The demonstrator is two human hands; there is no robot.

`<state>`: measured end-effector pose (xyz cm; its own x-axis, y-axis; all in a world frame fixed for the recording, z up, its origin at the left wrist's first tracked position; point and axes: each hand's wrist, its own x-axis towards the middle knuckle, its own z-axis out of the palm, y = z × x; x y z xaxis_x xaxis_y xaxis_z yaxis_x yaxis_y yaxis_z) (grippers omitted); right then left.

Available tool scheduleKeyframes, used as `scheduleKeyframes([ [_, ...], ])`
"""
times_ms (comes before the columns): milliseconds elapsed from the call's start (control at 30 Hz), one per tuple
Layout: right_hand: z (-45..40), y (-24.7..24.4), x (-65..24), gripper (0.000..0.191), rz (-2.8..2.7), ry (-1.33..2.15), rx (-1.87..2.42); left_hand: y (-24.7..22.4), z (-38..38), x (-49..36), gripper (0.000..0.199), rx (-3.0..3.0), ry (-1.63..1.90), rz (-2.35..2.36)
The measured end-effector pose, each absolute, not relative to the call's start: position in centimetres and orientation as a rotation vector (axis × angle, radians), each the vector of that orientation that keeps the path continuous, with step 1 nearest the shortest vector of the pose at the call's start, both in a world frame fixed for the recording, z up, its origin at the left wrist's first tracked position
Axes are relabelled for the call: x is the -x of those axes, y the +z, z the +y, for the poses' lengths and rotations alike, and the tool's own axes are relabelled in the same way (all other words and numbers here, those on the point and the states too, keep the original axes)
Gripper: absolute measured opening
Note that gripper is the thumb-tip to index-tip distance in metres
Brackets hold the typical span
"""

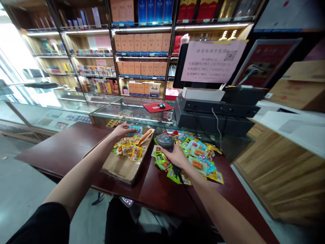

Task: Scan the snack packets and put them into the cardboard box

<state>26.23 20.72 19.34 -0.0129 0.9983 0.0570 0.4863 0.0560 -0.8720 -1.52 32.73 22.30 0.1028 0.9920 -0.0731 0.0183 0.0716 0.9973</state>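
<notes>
While the right hand (178, 158) is gripping a barcode scanner (165, 141) right of the cardboard box (118, 166), the left hand (122, 130) is pinching a blue snack packet (138, 130) at the box's far end; presumably light and slippery, it is favouring an edge hold.

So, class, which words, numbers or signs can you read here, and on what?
"游乐场办卡充值": top line, pink sheet.
"200元", "300元", "500元": lower lines, same sheet; the rest is too blurred.
Too small or blurred to read: snack packets, shelf boxes, right-hand cardboard box.
</notes>
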Motion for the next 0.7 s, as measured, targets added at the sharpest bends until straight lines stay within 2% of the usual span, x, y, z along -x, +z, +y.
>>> scheduleKeyframes([
  [133,21.3,18.7,-25.4,0.030,-1.625,0.914,1.505,22.5,32.0,3.6,0.049,-1.281,1.074,1.352],
  [267,21.4,18.6,-25.9,0.029,-1.622,0.914,1.491,23.0,31.8,2.3,0.057,-1.283,1.091,1.382],
  [700,18.1,19.9,-34.4,0.022,-1.431,0.752,1.626,21.8,31.6,-15.5,0.048,-1.529,0.799,1.084],
])
